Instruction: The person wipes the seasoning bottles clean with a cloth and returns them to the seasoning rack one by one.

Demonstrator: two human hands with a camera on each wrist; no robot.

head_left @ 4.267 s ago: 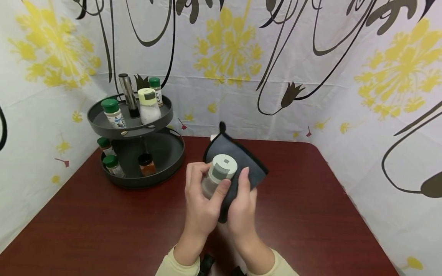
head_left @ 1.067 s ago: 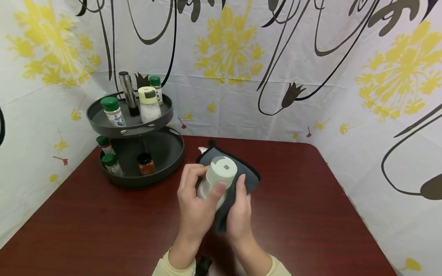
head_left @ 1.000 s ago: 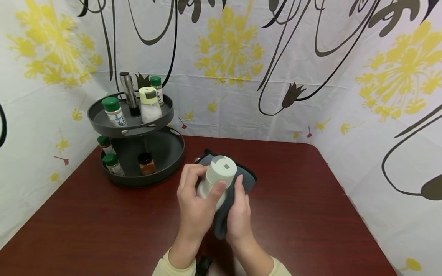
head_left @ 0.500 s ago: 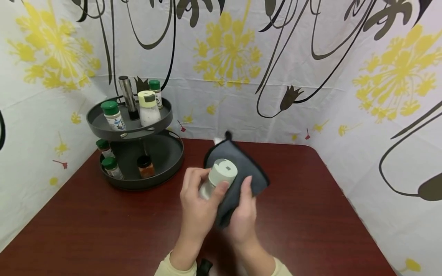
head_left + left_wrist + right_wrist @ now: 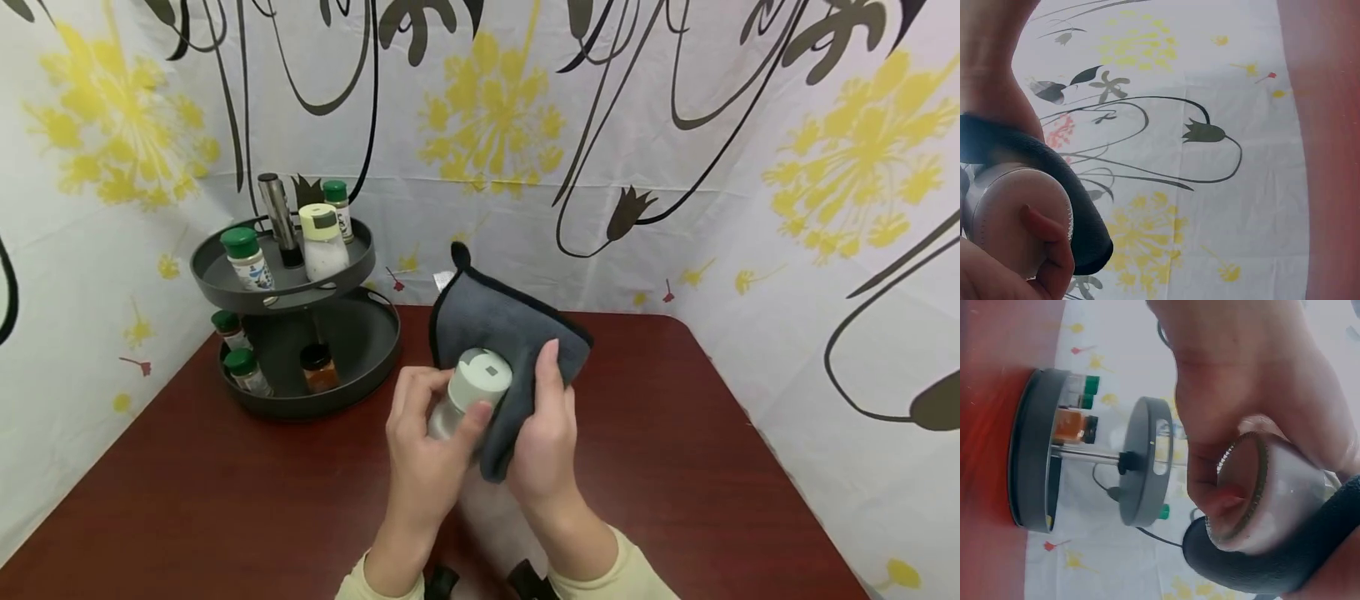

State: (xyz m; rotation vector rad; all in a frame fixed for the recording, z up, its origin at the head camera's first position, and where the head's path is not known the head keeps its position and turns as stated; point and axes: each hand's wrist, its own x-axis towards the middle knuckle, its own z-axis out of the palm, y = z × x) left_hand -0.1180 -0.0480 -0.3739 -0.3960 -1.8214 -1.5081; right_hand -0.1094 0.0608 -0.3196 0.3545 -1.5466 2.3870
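Note:
My left hand (image 5: 427,454) holds a clear shaker jar (image 5: 480,379) with a pale green-white cap, tilted with the cap toward the head camera. A fingertip of that hand lies on the jar's round base (image 5: 1004,212) in the left wrist view. In my right hand (image 5: 546,454) is a grey cleaning cloth (image 5: 498,312) with black edging, a hanging loop and a white tag. My right thumb presses on the cloth, its other fingers being hidden behind. The cloth (image 5: 1254,562) lies against the side of the jar (image 5: 1291,494) in the right wrist view.
A dark two-tier round rack (image 5: 300,408) stands at the back left of the red-brown table (image 5: 660,467). Its upper tier bears green-capped jars, a pale-capped shaker (image 5: 322,246) and a silver cylinder (image 5: 276,212). Below are small spice jars (image 5: 318,371). Patterned fabric (image 5: 675,150) hangs around.
The cloth has slid up and down along the jar, and now stands higher and more spread than half a second ago. My right hand has risen slightly rightward; my left keeps hold of the jar.

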